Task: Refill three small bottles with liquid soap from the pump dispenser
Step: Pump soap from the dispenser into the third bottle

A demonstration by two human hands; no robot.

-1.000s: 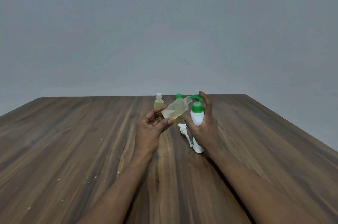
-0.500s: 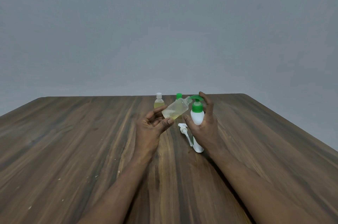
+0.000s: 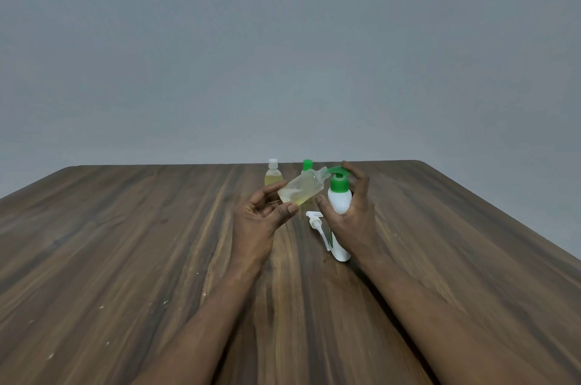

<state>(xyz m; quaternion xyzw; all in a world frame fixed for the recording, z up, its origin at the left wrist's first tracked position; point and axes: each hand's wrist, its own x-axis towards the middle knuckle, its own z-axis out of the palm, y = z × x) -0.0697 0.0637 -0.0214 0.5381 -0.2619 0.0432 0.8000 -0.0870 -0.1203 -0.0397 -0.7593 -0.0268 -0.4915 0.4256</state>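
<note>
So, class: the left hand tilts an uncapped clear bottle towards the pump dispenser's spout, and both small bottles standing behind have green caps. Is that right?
Not quite. The head view shows only one green-capped bottle behind; the other is a white-capped bottle. The rest stands: the left hand tilts the uncapped clear bottle towards the spout of the pump dispenser.

Your left forearm [image 3: 201,321] ran from the bottom edge up toward the middle of the frame, and your right forearm [image 3: 440,315] ran in from the lower right corner. Your left hand [image 3: 261,221], palm up just left of centre, pinched the small bottle [image 3: 301,189] between thumb and fingertips. Your right hand [image 3: 352,218], just right of centre, was curled round the pump dispenser [image 3: 339,202], forefinger arched over its top.
</note>
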